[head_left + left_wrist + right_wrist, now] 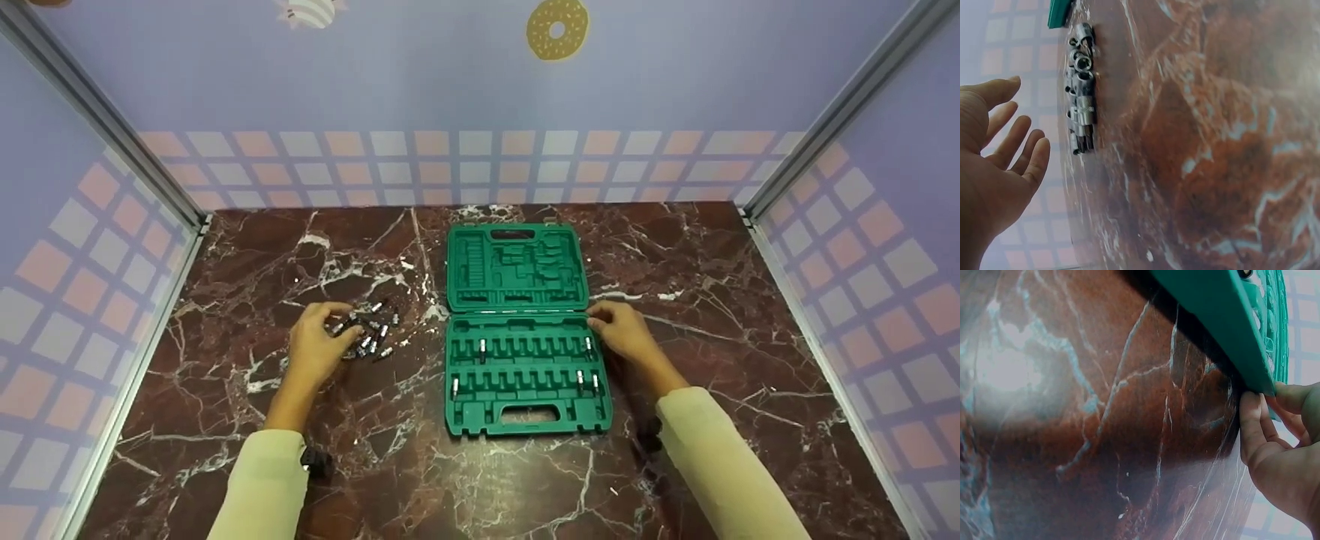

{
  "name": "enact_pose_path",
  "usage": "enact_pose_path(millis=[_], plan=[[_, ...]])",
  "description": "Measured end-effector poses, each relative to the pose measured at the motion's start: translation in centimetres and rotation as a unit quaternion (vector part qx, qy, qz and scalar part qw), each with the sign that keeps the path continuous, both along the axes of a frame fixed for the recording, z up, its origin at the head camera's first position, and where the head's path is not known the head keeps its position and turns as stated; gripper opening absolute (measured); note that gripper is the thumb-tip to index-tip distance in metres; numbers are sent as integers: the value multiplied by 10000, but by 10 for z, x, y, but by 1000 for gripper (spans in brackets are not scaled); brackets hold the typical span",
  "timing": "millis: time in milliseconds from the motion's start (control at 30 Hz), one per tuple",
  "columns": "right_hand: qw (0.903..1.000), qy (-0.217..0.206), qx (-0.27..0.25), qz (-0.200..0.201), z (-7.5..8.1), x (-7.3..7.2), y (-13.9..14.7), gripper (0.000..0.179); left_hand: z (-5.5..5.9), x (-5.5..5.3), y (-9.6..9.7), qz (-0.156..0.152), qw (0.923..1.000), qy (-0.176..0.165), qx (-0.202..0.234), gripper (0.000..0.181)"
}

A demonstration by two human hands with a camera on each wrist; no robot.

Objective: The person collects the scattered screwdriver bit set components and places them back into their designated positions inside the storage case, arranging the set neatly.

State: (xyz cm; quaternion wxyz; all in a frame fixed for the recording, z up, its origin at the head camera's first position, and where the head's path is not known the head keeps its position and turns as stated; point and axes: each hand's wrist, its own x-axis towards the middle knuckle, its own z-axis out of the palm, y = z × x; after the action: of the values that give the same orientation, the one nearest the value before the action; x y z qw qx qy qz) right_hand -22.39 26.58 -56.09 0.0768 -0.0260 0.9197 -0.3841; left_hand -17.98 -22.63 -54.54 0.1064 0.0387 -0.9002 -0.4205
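Five small metal bits [482, 349], bright silver at one end and darker at the other, sit in the moulded slots of an open green plastic case [525, 429]: two in the upper row, three in the lower. The case lies flat near the middle of a glossy table [390, 465], whose dark red-brown, marble-like surface is streaked with white veins. Its lid [484, 262], hinged along the middle, is folded back and pressed with shallow geometric recesses. Left of the case, well apart from it, a loose pile of similar cylindrical pieces [384, 331] lies jumbled, some hollow-ended, one with a knurled band. The person's left hand [319, 337] is beside the pile, relaxed, its fingers gently bent and spread with nothing in them. The right hand [624, 330] pinches the case's right edge close to the hinge, thumb and fingertips against the plastic. Pale long sleeves [264, 472] cover both forearms. Behind, a smooth lavender wall [450, 82] carries pink and white squares and a sprinkled doughnut picture [540, 37].
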Motion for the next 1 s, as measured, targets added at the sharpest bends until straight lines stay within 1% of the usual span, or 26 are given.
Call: enact_pose_path(millis=[133,300,533,700,867,1000], plan=[[10000,39,13,-12,2,0,1,20,-2,-3,-4,133,9999,35,-44,36],[9999,107,24,102,2,-2,1,20,-5,-6,-9,251,9996,-91,-62,36],[9999,48,47,101,2,-2,1,22,-6,-11,-16,214,9993,-258,-167,42],[10000,-5,37,55,1,-1,2,22,-8,-15,-18,230,9986,-412,-227,40],[9999,75,-8,89,0,0,2,21,-10,-16,-19,185,9975,-587,-353,37],[9999,91,13,97,-2,0,0,21,-11,-16,-21,177,9972,-601,-418,34]])
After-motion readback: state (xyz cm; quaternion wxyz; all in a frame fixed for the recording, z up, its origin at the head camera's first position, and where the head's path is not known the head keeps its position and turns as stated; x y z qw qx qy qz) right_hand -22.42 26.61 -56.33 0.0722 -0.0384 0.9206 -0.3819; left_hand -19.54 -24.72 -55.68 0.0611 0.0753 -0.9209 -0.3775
